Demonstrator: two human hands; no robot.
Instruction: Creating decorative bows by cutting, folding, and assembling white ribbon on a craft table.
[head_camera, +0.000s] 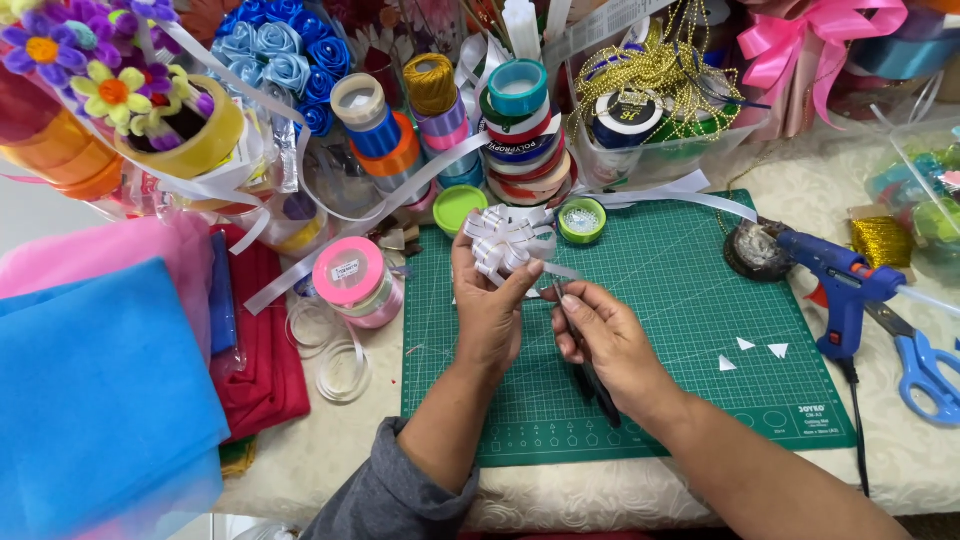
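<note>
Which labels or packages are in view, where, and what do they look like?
Pink roll: left of the mat, round white label on its top face.
Spool stack: behind the mat, printed bands in white, red, blue; teal roll on top.
Black spool: in a clear tub at the back, round white-and-black label.
Cutting mat: table centre, green with a white grid, small white mark at its lower right corner.

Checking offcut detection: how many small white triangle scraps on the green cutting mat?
3. All lie on the green cutting mat, right of the right hand: one lowest, one above it, one farthest right. More could be hidden under the hands.
</note>
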